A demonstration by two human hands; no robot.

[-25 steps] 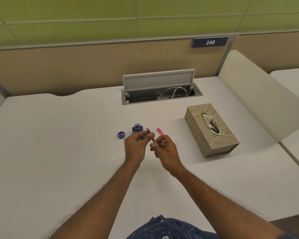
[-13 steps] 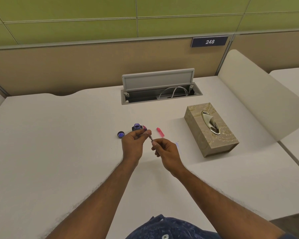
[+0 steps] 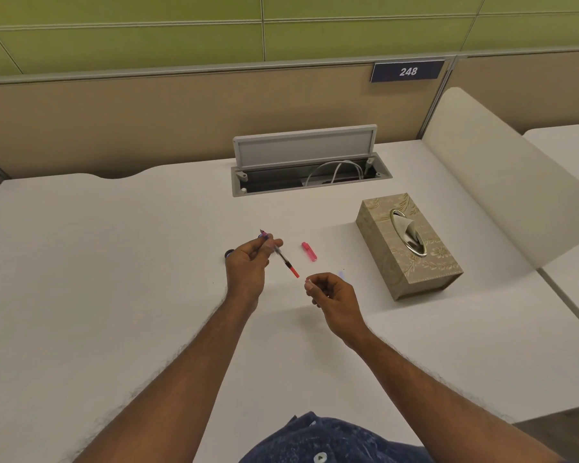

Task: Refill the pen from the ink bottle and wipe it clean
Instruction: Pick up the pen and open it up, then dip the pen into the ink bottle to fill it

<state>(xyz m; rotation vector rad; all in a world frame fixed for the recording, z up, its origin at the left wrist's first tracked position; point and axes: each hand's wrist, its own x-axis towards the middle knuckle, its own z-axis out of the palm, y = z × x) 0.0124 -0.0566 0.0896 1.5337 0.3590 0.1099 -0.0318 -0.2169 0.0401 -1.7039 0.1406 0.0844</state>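
Note:
My left hand (image 3: 249,264) grips the pen (image 3: 283,259) near its front. The nib points up and away above my fingers, and the red end of the ink tube slants down to the right. My right hand (image 3: 331,295) hovers just right of that red end with curled fingers and thumb meeting forefinger; nothing shows in it. The pink pen cap (image 3: 309,251) lies on the desk to the right of the pen. A dark bottle lid (image 3: 229,252) peeks out left of my left hand. The ink bottle is hidden behind that hand.
A beige patterned tissue box (image 3: 398,259) with a tissue sticking out stands to the right. An open cable hatch (image 3: 311,185) with white cables sits at the back of the white desk (image 3: 114,279). A faint clear piece (image 3: 341,274) lies by my right hand.
My right hand has let go of the pen's rear end and drawn back to the right. My left hand shifted over the ink bottle, which was visible before, still holding the pen.

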